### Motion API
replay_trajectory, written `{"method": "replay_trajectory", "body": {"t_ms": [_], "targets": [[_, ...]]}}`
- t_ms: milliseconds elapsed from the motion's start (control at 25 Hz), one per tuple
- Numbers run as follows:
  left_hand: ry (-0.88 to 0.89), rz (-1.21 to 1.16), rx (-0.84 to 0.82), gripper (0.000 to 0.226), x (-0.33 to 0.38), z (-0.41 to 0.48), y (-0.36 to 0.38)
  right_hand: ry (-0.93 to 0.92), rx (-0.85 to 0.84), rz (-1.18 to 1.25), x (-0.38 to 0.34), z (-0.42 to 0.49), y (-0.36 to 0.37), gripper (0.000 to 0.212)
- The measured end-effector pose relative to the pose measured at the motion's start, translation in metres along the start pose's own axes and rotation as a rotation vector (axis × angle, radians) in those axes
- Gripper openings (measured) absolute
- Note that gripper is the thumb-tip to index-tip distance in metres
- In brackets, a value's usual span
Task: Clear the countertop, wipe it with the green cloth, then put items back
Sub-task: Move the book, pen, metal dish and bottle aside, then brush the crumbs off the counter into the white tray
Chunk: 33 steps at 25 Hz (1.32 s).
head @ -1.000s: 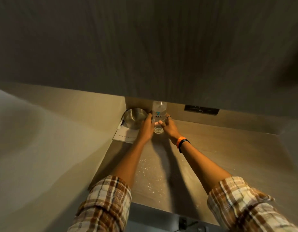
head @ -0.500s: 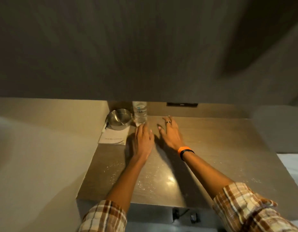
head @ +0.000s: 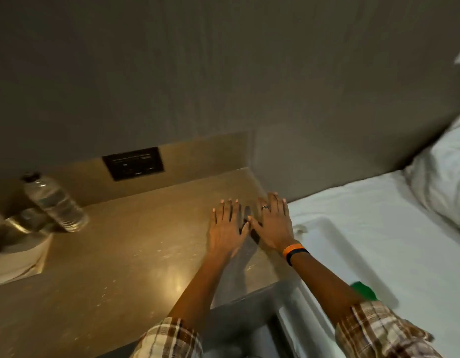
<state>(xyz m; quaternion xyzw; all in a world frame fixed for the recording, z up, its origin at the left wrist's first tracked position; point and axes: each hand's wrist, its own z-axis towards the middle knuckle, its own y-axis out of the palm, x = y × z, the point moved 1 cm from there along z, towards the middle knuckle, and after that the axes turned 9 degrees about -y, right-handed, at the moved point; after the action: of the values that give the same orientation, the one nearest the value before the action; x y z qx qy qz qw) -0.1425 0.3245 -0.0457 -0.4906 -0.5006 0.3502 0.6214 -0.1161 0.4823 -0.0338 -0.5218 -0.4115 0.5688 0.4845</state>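
A clear water bottle stands at the back left of the brown countertop, beside a steel bowl and a white card. My left hand and my right hand hover flat, fingers spread, over the counter's right end, holding nothing. The right wrist wears an orange band. A green cloth lies on a white tray on the bed, partly hidden by my right forearm.
A black socket panel sits in the back wall. A white bed with a pillow adjoins the counter on the right. Small crumbs speckle the counter near the front edge.
Both hands let go of the bottle, left it at the back left and moved right with fingers spread. The view swung right, bringing the bed, tray and cloth into sight.
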Motion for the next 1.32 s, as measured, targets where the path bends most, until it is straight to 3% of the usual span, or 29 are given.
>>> {"method": "replay_trajectory", "body": {"t_ms": [200,360,520,760,880,1040,1320], "targets": [[-0.034,0.029,-0.077,0.078,0.073,0.025,0.036,0.156,0.034,0.189,0.103,-0.015,0.006,0.074],[-0.075,0.017,-0.067,0.077,0.078,0.036,0.056,0.406,0.069,0.564,0.156,-0.013,0.037,0.067],[-0.062,0.075,0.004,0.078,0.073,0.043,0.071,0.491,-0.001,0.655,0.192,-0.012,0.097,0.063],[-0.075,0.096,0.035,0.084,0.069,0.051,0.078,0.521,0.168,0.864,0.200,-0.009,0.140,0.015],[-0.077,0.100,-0.025,0.085,0.070,0.050,0.073,0.462,0.208,0.856,0.192,-0.016,0.116,0.014],[-0.059,0.049,-0.120,0.082,0.069,0.038,0.052,0.292,0.384,0.847,0.167,-0.027,0.035,0.024],[-0.119,0.071,-0.058,0.076,0.002,-0.037,-0.008,0.096,0.709,0.777,0.065,-0.048,-0.109,0.030]]}}
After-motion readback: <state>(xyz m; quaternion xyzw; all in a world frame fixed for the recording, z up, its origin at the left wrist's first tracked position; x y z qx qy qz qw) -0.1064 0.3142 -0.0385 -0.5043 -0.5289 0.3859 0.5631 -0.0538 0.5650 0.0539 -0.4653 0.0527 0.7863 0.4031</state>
